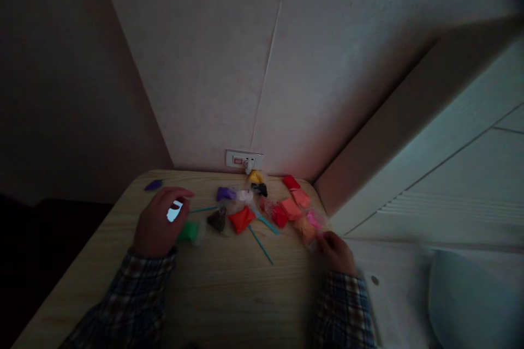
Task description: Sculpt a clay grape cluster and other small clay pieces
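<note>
My left hand [154,226] is raised over the left part of the wooden table [229,289], its fingers curled. A bright bluish-white patch [174,211] shows within the curl; I cannot make out what it is. Just right of that hand lies a green packet [188,231] in clear wrap. At the table's right side, my right hand [338,252] has its fingertips closed at the edge of a peach-orange packet [305,227]. Touching this packet is a pink packet [314,219]. Whether my right fingers grip the wrap is hard to see in the dim light.
Between my hands lie a brown packet [216,220], an orange-red packet [241,220], several more coloured packets and thin teal sticks [261,244]. A dark purple piece [153,185] is at the far left. Behind are a wall socket [244,160] and plug; a white cabinet [442,158] stands right.
</note>
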`<action>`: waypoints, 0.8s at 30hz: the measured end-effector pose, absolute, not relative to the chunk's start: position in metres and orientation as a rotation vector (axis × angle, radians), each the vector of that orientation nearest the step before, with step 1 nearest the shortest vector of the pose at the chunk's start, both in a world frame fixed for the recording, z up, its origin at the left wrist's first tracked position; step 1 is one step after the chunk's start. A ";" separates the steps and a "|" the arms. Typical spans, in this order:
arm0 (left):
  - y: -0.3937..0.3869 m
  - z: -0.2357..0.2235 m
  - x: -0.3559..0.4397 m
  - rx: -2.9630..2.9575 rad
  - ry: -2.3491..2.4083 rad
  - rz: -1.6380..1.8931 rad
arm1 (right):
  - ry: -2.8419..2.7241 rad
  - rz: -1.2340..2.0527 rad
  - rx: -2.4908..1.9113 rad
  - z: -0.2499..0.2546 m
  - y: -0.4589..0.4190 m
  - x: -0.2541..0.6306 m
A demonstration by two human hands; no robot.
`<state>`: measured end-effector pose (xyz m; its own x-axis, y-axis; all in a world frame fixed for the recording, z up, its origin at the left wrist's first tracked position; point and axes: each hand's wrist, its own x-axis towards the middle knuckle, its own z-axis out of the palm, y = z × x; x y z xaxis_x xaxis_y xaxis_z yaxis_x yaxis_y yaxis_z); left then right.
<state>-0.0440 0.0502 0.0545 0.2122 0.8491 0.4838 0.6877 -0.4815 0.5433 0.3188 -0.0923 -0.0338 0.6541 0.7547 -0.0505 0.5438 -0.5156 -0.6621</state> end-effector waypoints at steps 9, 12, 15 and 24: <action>0.049 0.041 -0.048 2.429 1.443 0.199 | -0.933 0.331 -2.146 -0.033 -0.089 0.300; 0.044 0.045 -0.044 2.438 1.468 0.009 | -0.910 0.362 -2.094 -0.028 -0.086 0.293; 0.041 0.049 -0.040 2.433 1.423 -0.122 | -0.894 0.397 -2.028 -0.026 -0.083 0.288; 0.042 0.050 -0.042 2.429 1.307 -0.026 | -0.821 0.350 -2.082 -0.024 -0.080 0.280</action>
<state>-0.0416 0.0420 0.0500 0.5669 0.8008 -0.1934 0.8079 -0.4945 0.3206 0.2799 -0.0801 -0.0244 0.7452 0.6653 0.0455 0.4275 -0.4243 -0.7983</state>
